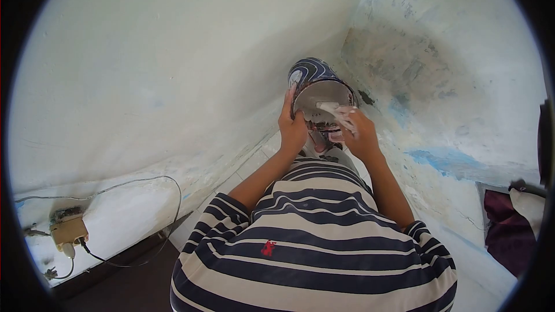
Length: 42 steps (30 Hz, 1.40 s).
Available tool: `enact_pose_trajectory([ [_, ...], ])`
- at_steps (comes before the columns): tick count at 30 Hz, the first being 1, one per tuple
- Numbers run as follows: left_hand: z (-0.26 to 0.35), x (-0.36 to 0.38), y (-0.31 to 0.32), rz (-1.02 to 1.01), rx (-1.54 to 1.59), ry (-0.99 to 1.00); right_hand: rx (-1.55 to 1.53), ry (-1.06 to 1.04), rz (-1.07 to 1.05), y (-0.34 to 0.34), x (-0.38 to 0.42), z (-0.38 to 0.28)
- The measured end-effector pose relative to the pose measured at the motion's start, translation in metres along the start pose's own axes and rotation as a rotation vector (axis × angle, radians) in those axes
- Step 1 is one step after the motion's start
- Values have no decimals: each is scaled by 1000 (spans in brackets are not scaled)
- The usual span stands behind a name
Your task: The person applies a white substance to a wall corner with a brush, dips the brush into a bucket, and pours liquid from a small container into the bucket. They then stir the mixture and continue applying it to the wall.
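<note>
A round container (315,78) with dark blue and white swirl patterns outside and a grey-white inside is held up in front of me, its mouth facing me. My left hand (292,127) grips its left rim, fingers curled over the edge. My right hand (358,133) holds a crumpled white cloth or paper (341,117) pressed at the container's lower right inside edge. My striped navy and white shirt (312,242) fills the lower middle of the view.
I stand in a corner of two worn white walls (144,69) with peeling paint and blue patches (439,159). A beige socket box (69,231) with wires hangs low on the left wall. Dark maroon cloth (509,231) lies at the right.
</note>
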<state>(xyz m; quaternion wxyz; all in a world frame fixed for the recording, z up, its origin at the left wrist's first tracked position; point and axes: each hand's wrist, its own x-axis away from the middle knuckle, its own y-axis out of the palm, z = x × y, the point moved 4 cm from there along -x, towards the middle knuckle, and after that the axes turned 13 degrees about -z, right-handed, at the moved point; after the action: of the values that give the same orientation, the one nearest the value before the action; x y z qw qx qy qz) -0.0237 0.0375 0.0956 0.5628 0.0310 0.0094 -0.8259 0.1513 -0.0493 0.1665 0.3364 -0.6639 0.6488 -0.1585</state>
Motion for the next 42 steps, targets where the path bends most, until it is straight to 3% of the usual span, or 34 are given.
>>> enact_pose_trajectory([
  [4, 12, -5, 3, 12, 70, 7, -98, 79, 142, -20, 24, 12],
  [6, 12, -6, 4, -18, 63, -47, -363, 171, 312, -20, 37, 24],
  [10, -1, -6, 8, -53, -45, -16, -605, 386, 397, -14, 59, 37],
  [12, 0, -4, 12, -97, -280, 21, -573, 483, 401, -11, 70, 52],
  [15, -5, 2, 12, -131, -255, -10, -400, 627, 254, -10, 82, 59],
  [19, -15, 2, 8, -133, -259, -22, -316, 653, 119, -7, 83, 65],
  [21, -14, 3, 7, -136, -279, -32, -207, 586, -107, 1, 82, 76],
  [25, -17, -2, 3, -122, -205, -61, -194, 510, -26, -5, 68, 41],
  [28, -16, -4, 0, -106, -182, -63, -333, 580, 93, -5, 65, 28],
  [30, -17, -3, -1, -101, -273, -43, -19, 429, 35, 1, 64, 28],
  [33, -19, -4, -1, -75, -177, -118, 21, 394, 109, 9, 63, 15],
  [36, -16, -3, -2, -67, -260, -2, 159, 439, -85, 19, 55, 14],
  [40, -15, -5, -3, -66, -299, 1, 213, 374, 35, 24, 42, 11],
  [42, -13, -5, -3, -71, -279, 51, 274, 500, -138, 25, 37, 10],
])
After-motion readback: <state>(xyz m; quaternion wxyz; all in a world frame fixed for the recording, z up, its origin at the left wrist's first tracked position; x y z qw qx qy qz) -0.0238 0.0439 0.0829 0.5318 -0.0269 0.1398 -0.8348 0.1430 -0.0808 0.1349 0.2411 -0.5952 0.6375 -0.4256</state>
